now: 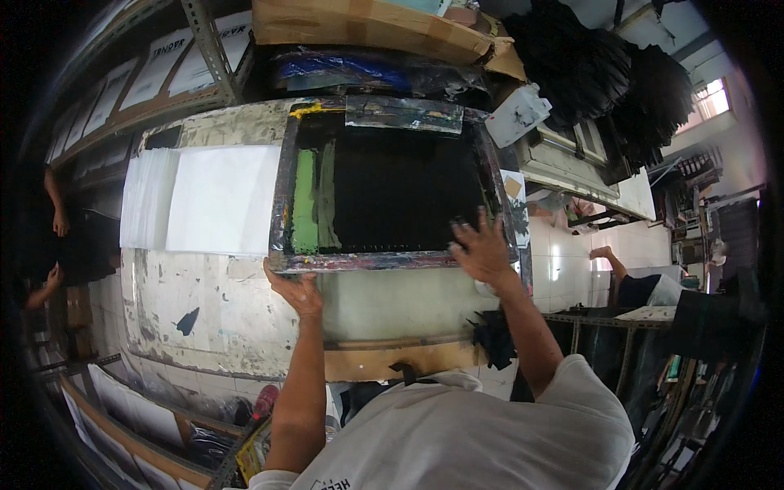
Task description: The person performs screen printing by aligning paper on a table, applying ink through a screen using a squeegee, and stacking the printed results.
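A screen printing frame (392, 261) with paint-stained edges lies across the worktable in front of me. Its mesh (400, 188) is mostly black, with a green strip (305, 200) down the left side. My left hand (296, 292) is at the near left corner, closed on the frame's edge; part of its fingers is hidden beneath. Spread fingers of my right hand (483, 249) reach over the near right edge, with the fingertips at the black area. Left of the frame sits a stack of white sheets (224, 196).
A white plastic jug (519, 114) stands beyond the far right corner. Cardboard (376, 33) and blue plastic wrap (347, 72) lie behind the table. Black cloths (572, 61) hang at back right. Other people's arms (55, 204) show at left, and another limb (608, 260) at right.
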Motion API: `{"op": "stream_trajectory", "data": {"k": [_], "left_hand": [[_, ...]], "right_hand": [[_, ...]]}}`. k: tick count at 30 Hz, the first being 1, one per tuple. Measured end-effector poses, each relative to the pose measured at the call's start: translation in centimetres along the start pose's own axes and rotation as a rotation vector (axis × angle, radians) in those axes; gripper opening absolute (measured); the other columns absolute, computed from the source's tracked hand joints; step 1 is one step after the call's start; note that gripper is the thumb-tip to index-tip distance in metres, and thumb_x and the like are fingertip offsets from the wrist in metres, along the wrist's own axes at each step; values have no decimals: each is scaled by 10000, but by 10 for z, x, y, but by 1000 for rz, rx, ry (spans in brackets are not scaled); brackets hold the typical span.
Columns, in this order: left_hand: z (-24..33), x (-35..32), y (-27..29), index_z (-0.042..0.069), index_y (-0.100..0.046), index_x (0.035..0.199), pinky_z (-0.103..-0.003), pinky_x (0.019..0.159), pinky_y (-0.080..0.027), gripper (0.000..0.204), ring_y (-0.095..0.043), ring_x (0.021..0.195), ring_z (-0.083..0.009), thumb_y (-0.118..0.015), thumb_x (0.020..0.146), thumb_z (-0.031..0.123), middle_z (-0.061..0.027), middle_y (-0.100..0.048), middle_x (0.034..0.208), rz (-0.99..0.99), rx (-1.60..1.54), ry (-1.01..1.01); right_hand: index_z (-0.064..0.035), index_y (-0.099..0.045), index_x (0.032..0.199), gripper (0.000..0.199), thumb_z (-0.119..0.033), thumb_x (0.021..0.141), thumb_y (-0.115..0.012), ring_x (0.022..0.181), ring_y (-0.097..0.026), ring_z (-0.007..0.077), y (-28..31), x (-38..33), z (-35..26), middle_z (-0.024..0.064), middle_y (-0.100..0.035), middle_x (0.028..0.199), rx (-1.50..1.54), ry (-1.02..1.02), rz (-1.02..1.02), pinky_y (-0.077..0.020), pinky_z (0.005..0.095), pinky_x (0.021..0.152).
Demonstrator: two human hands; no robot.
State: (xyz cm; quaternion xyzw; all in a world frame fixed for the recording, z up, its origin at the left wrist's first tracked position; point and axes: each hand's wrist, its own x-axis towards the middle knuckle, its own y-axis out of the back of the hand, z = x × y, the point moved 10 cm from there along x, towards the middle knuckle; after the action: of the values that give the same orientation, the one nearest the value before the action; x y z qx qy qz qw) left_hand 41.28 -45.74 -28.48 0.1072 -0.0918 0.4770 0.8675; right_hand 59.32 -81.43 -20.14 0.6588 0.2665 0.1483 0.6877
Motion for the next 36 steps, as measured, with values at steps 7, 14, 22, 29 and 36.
{"op": "stream_trajectory", "data": {"k": [7,14,22,29,36], "left_hand": [[11,-2,-4,-101,-235,1441,-441,1003,-407,1248,-504,1117,-312,-662,690,799,-224,-503,1213,62,2,-17],[-10,-8,8,-75,-222,1470,-465,1058,-312,1133,-417,1187,-316,-712,758,658,-208,-465,1253,72,110,-12],[4,-5,-1,-93,-207,1457,-403,1026,-396,1203,-462,1179,-261,-781,704,649,-164,-429,1285,69,-11,7],[6,-6,6,-101,-240,1438,-412,1040,-386,1200,-488,1158,-270,-775,693,672,-165,-473,1247,119,5,39],[-3,-6,-1,-79,-188,1473,-423,1083,-332,1246,-427,1241,-286,-768,681,689,-177,-380,1301,37,-67,67]], "right_hand": [[-81,-451,1461,731,-601,994,-238,1477,-185,410,-8,101,81,132,-510,1450,-189,-207,-14,44,602,1183],[-83,-424,1477,744,-617,987,-255,1492,-134,402,-11,176,28,105,-413,1532,-63,-153,-49,6,612,1185],[-109,-411,1490,707,-595,985,-314,1505,-62,384,-2,236,-100,142,-424,1515,133,137,-9,45,601,1191],[-93,-460,1452,650,-536,979,-409,1491,-121,414,-1,106,-171,152,-469,1478,184,523,-134,10,640,1180],[-95,-486,1434,569,-429,974,-480,1489,-134,414,5,177,-157,137,-475,1475,115,411,0,-22,635,1181]]}}
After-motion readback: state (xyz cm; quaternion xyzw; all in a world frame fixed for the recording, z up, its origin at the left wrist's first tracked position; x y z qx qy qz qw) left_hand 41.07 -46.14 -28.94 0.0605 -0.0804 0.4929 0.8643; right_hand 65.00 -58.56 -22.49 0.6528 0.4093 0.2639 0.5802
